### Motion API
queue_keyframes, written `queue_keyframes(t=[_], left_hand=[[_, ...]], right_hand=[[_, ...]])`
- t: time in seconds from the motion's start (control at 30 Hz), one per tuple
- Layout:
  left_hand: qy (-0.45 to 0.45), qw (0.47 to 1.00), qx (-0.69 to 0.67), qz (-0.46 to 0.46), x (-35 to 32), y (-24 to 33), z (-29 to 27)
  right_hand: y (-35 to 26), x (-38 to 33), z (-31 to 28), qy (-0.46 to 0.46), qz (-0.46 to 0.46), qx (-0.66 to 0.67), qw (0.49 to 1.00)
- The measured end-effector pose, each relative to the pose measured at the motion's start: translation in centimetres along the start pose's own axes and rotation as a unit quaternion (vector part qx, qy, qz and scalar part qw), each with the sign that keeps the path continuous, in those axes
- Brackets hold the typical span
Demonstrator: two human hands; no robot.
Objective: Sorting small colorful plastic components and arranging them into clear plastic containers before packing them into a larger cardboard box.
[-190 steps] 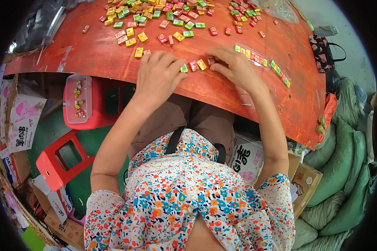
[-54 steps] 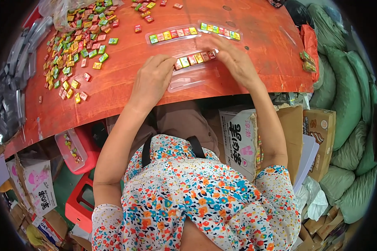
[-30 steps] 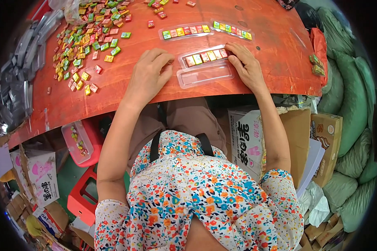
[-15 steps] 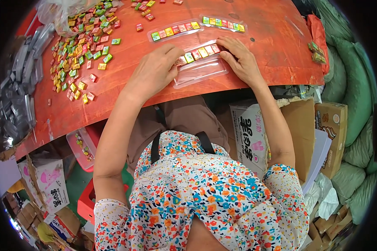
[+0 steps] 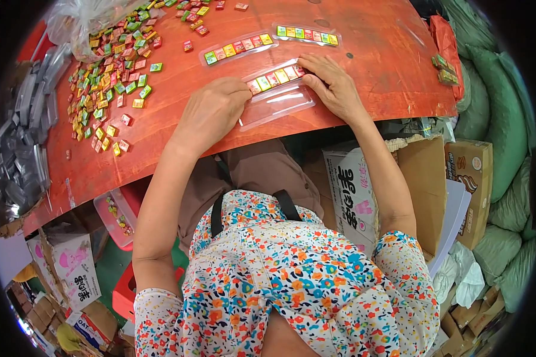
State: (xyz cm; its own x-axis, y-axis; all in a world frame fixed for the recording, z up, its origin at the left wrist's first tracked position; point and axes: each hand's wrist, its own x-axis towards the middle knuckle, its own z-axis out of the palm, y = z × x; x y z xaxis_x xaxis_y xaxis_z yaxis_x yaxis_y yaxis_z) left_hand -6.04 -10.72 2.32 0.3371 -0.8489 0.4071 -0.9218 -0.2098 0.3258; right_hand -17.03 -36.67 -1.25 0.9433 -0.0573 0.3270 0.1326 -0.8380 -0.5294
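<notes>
My forearms slanted inward over the edge of the red-painted wooden worktop point(image 5: 161, 128), elbows bent, toward a clear plastic tray point(image 5: 280, 108) lying just inside that edge. In its far half stood a row of small, brightly printed cardboard boxes point(image 5: 271, 80) in red, yellow and green; its near half showed bare plastic. My left hand point(image 5: 216, 113) arched at the tray's left end, back upward, fingers bent and bunched narrowly. My right hand point(image 5: 332, 86) curved over its right end, forefinger along the far corner, thumb lower, with a small gap between them.

My left fingertips and thumb tip were hidden behind my knuckles, so I couldn't tell whether they gripped a box or merely touched the row's end; whether my right hand pinched or only steadied was equally unclear. Left of the tray, a loose heap of similar boxes point(image 5: 110, 83) ran partly beneath a crumpled transparent bag point(image 5: 83, 30), cut off above.
</notes>
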Motion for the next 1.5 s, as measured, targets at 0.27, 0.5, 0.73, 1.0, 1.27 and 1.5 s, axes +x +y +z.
queue_keyframes(t=[0.27,0.5,0.73,1.0,1.27,1.5], left_hand=[[0.015,0.996,0.071,-0.051,-1.3,-0.1,0.4],[0.031,0.984,0.111,-0.136,-2.0,-2.2,0.5],[0.095,0.983,0.094,-0.122,-6.4,-0.1,0.1],[0.101,0.883,0.290,-0.355,-15.0,-3.1,-5.0],[0.083,0.874,0.254,-0.406,-16.4,-5.5,-4.2],[0.032,0.922,0.191,-0.336,-15.2,-1.6,-3.1]], right_hand=[[-0.6,1.4,0.0,-0.078,0.049,-0.025,0.995],[-1.3,5.0,1.6,-0.068,-0.043,-0.089,0.993],[-4.7,4.8,1.2,-0.058,-0.055,-0.031,0.996],[-13.0,13.4,11.3,-0.116,-0.260,0.062,0.957],[-17.3,16.7,18.0,-0.112,-0.254,-0.122,0.953],[-15.4,11.1,12.4,-0.210,-0.340,0.046,0.915]])
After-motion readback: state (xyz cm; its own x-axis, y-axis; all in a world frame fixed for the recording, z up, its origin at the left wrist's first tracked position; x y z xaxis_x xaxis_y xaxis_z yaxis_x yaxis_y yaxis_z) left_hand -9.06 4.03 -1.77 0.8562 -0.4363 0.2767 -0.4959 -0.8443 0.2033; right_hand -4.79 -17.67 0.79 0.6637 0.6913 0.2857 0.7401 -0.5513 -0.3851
